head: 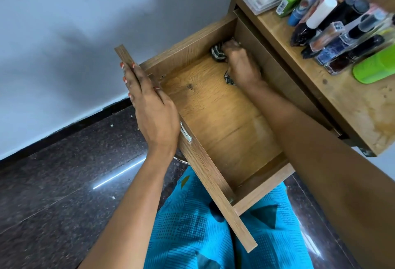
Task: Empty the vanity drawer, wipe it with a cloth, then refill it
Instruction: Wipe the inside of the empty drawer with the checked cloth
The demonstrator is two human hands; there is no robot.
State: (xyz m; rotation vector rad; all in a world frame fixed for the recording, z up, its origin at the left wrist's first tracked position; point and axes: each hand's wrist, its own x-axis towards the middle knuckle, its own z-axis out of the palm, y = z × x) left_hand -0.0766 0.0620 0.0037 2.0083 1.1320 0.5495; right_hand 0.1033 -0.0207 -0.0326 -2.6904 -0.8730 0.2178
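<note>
Dark speckled floor (pixel 53 183), pale wall (pixel 64 55), blue patterned garment (pixel 192 236) below.

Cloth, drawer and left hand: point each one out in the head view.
cloth (pixel 217 54): head view, striped bunch in the far corner.
drawer (pixel 215 106): head view, bare wooden floor.
left hand (pixel 155 110): head view, back of the hand.

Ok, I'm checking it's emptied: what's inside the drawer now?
Inside the drawer, the right hand holds a dark patterned cloth in the far corner; elsewhere bare wood shows. Anything under hand and cloth is hidden.
</note>
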